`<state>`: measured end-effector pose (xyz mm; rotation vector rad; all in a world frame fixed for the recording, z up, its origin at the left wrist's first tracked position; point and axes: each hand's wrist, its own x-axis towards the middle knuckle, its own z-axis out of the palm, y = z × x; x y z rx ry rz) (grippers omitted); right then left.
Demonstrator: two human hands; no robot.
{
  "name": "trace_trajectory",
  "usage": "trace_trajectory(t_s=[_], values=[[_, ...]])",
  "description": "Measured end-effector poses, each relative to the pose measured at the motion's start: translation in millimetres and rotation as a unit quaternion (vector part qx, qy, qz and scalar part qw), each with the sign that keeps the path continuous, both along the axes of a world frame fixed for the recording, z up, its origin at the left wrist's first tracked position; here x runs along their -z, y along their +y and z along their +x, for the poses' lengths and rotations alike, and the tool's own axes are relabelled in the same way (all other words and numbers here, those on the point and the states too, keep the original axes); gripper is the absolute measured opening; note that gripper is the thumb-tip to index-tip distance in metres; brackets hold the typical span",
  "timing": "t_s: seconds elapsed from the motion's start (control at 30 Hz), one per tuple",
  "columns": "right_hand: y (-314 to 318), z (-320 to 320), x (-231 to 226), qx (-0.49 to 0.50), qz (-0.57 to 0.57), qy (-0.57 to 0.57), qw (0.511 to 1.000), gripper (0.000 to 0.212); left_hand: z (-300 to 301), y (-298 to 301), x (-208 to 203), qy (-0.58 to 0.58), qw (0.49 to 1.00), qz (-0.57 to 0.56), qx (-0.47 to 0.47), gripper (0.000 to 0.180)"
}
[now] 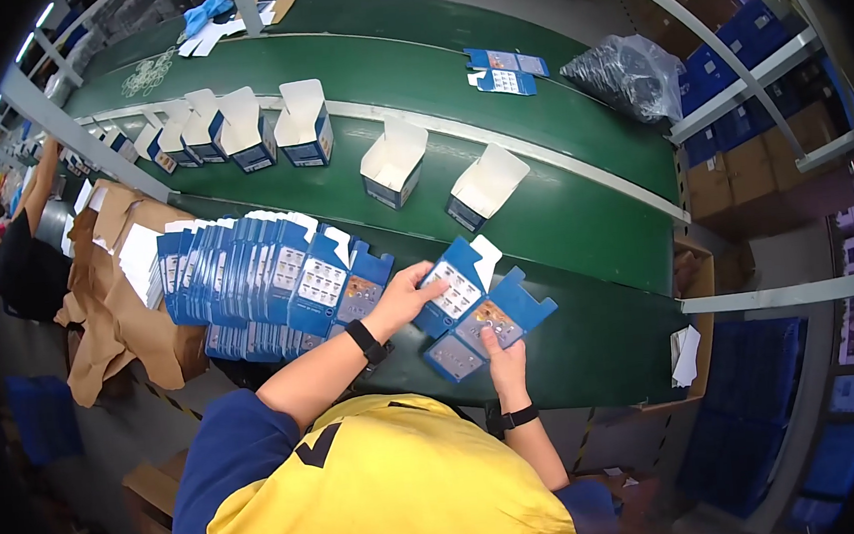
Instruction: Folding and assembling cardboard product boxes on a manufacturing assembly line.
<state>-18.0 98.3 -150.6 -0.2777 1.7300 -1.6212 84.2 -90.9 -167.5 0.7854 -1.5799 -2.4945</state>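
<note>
A flattened blue carton with printed panels, notched flaps and a white tab is spread between my hands above the near edge of the green bench. My left hand pinches its left side, thumb lying on the white printed panel. Lower down, my right hand grips the bottom edge with the thumb on top; its other fingers are hidden underneath. Just left of my left hand leans a long stack of the same flat blue cartons. Beyond my hands stand two open-topped cartons with white insides.
More opened cartons line the green belt toward the far left. Brown paper lies beside the stack. A flat carton and a clear plastic bag rest farther back. Another person stands at the left, arm raised.
</note>
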Motion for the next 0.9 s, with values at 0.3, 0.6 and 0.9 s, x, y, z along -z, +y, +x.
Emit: trace_trajectory(t_s=[0.3,0.6,0.9], values=[[-28.8,13.1,-59.7,-0.214,-0.104,0.334,0.912,0.065,4.2,5.3,-111.4,0.162,0.922,-0.237,-0.261,0.067],[-55.4,-7.2,-77.6,-0.132,-0.240,0.133,0.953,0.137,20.0,51.0,-123.9,0.258,0.964,0.054,0.020,0.060],[-43.6,-11.8,-137.2,-0.074,-0.175,0.161,0.969,0.138,37.3,26.0,-131.9,0.119,0.953,-0.270,0.066,0.081]])
